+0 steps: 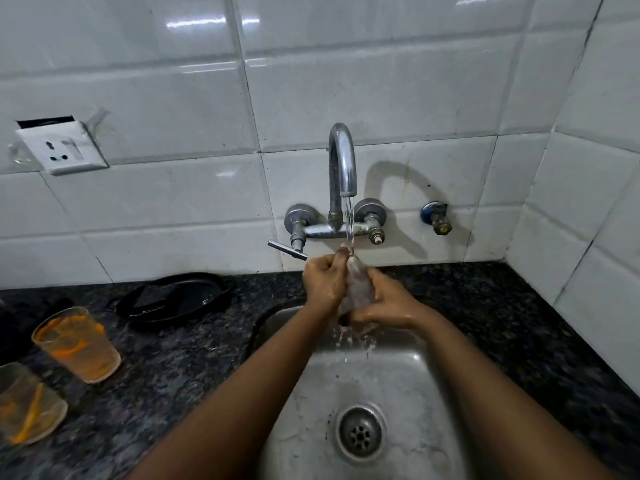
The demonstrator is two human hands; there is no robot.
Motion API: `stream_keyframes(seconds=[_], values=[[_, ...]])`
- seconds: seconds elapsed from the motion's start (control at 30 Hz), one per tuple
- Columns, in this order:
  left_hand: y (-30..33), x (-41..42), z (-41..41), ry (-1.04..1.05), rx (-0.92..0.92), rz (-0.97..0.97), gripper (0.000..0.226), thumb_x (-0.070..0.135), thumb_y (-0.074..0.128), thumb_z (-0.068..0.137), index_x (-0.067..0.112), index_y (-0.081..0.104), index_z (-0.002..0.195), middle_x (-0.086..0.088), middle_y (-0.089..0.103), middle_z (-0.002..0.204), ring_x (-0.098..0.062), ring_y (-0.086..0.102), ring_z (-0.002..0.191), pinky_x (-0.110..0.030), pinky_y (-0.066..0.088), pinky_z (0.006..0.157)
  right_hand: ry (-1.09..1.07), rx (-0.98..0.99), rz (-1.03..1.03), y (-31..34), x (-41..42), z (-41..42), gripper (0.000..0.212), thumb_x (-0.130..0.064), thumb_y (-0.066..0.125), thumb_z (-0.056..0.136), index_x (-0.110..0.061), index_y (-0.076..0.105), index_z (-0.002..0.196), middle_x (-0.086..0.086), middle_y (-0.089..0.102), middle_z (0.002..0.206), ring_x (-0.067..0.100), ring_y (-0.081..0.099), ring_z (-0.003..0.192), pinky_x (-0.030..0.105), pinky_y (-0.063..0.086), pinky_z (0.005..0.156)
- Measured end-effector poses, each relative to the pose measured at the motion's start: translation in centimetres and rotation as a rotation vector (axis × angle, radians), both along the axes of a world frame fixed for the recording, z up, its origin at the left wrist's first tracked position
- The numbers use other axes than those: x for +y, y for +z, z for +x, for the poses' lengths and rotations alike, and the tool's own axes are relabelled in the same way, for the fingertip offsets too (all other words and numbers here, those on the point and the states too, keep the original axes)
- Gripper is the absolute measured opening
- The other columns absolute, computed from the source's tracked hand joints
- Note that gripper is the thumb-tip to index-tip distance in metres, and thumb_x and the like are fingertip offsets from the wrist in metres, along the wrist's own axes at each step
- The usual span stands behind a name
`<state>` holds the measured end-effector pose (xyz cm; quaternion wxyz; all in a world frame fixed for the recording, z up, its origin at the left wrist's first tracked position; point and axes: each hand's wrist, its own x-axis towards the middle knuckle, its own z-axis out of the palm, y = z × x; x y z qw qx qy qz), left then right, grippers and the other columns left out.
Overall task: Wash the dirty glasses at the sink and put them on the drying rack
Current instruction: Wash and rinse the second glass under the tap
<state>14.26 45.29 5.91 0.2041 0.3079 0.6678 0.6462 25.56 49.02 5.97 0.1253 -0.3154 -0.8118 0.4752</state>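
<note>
Under the running tap (342, 161) I hold a clear glass (358, 287) over the steel sink (408, 382). My left hand (323, 280) grips its upper part, with fingers at the rim where the water stream lands. My right hand (388, 303) wraps round its lower side. Water drips from the glass into the basin. Two dirty glasses with orange residue stand on the dark counter at the left: one (78, 344) further back, the other (26, 405) at the frame's left edge.
A black round pan (176, 299) lies on the granite counter (502, 306) left of the sink. The tap lever (287, 250) sticks out to the left. A wall socket (62, 148) sits on the white tiles. The drain (360, 433) is near the basin's front. No drying rack shows.
</note>
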Motion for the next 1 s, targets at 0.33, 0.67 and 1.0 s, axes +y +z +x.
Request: stream_keyframes(seconds=[0.33,0.67,1.0], values=[[0.8,-1.6,-2.6,0.04,-0.462,0.128,0.038,0.036,0.045,0.095,0.013,0.057,0.066,0.005,0.054,0.045,-0.011,0.046,0.047,-0.026,0.041,0.054,-0.084,0.201,-0.229,-1.6,0.6,-0.8,0.068,0.009,0.075,0.06,-0.018,0.047,0.115,-0.005,0.06,0.1,0.009,0.059,0.09,0.021,0.048,0.068],[0.3,-0.5,-6.8,0.235,0.311,-0.515,0.053,0.038,0.06,0.086,0.003,0.037,0.12,-0.021,0.06,0.119,-0.039,0.058,0.108,-0.045,0.049,0.089,-0.203,0.301,-0.175,-1.3,0.4,-1.8,0.075,0.016,0.073,0.057,-0.024,0.043,0.113,-0.01,0.055,0.099,0.008,0.057,0.091,0.011,0.045,0.06],[-0.9,-1.7,-5.7,0.207,0.494,-0.406,0.032,0.033,0.046,0.095,0.009,0.046,0.117,-0.016,0.061,0.112,-0.031,0.06,0.098,-0.035,0.043,0.075,-0.208,-0.088,0.233,-0.6,0.3,-0.4,0.092,-0.01,0.086,0.046,-0.02,0.045,0.128,0.006,0.05,0.124,0.025,0.052,0.109,0.035,0.053,0.082]])
